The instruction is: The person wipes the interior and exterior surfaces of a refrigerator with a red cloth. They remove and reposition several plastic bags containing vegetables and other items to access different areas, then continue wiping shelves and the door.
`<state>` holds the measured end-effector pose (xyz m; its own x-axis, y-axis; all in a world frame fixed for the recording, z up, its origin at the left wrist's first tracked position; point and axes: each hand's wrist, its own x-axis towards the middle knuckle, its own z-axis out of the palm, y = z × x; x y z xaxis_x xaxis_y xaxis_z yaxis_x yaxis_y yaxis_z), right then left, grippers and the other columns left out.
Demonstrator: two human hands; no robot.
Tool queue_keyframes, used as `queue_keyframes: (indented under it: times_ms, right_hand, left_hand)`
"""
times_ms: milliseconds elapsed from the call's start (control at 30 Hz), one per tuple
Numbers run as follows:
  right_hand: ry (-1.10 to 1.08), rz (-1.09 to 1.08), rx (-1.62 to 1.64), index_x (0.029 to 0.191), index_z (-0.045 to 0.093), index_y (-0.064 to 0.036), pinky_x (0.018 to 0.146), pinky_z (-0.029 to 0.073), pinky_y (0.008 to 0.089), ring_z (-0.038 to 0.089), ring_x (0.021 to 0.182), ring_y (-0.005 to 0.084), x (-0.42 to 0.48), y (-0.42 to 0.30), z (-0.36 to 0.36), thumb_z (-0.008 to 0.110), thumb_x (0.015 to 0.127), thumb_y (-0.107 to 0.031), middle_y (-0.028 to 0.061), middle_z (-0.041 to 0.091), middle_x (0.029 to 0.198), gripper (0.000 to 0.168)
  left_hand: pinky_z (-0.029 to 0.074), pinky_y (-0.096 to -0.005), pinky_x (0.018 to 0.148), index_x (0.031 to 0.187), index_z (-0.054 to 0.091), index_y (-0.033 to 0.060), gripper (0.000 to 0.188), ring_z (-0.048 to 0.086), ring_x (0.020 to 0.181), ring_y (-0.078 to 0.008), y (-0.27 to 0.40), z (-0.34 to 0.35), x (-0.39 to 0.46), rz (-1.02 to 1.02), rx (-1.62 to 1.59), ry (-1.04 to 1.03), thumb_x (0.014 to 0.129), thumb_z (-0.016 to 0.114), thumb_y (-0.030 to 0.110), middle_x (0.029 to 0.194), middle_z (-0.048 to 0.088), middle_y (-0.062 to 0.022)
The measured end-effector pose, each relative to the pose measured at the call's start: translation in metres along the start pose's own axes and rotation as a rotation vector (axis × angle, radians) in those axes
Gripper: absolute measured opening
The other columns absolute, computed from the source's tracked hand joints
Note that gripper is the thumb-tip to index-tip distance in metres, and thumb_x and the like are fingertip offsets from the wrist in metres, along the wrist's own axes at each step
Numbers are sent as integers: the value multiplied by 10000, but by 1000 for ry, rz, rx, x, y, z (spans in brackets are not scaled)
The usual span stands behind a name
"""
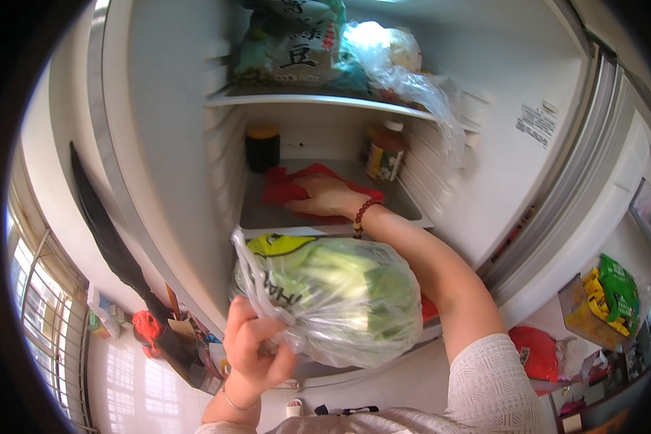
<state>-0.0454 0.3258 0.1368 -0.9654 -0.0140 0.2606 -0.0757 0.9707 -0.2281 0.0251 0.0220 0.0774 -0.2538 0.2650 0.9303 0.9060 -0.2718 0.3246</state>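
My left hand [257, 344] grips the twisted neck and handles of a clear plastic bag of leafy green vegetables [352, 298]. This bag hangs in front of the refrigerator, and printing shows on its film. My right hand [328, 195], with a beaded bracelet at the wrist, reaches over the bag onto the lower shelf [266, 217]. It has hold of a crumpled red plastic bag or cloth [282, 187] lying flat there; the fingertips are partly lost in the red folds. A dark jar with a yellow lid [262, 149] and a white-capped bottle [386, 152] stand behind it.
The upper shelf [325, 99] bears a bag of beans [287, 49] and a knotted clear plastic bag [401, 59], whose end droops over the edge. On the right, the open door [591, 217] holds a bin of packets [594, 312]. Another red bag [534, 352] lies below.
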Motion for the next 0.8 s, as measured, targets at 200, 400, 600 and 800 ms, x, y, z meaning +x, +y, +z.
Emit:
queue_keyframes:
  times_ms: [200, 400, 600, 800]
  right_hand:
    - [86, 189, -83, 1314, 606, -101, 1023, 443, 431, 578, 1195, 362, -60, 10, -16, 573, 879, -545, 204, 641, 1245, 622]
    - [316, 457, 40, 1165, 680, -73, 935, 485, 448, 635, 1089, 373, -68, 13, -31, 516, 874, -634, 222, 683, 1116, 653]
    - [953, 644, 102, 1195, 552, 72, 895, 504, 460, 633, 1063, 429, -80, 79, -38, 743, 803, -429, 320, 626, 1174, 664]
    - [813, 714, 371, 1366, 385, 82, 957, 498, 420, 617, 1135, 399, -62, 134, -35, 819, 706, -442, 297, 616, 1214, 947]
  left_hand:
    - [408, -334, 620, 914, 573, 21, 314, 495, 710, -255, -1, 12, 6, 29, -31, 63, 618, 631, -62, 870, 573, -129]
    - [399, -315, 613, 903, 574, 20, 283, 493, 705, -243, 1, 9, 5, -4, -56, 58, 640, 640, -58, 851, 552, -120]
    - [372, -312, 581, 885, 566, 24, 268, 461, 677, -229, -3, 10, 2, -14, -31, 67, 634, 610, -59, 825, 526, -112]
    - [423, -292, 718, 914, 548, 4, 216, 521, 789, -221, -4, 6, -2, -11, -41, 11, 709, 616, -1, 939, 558, -155]
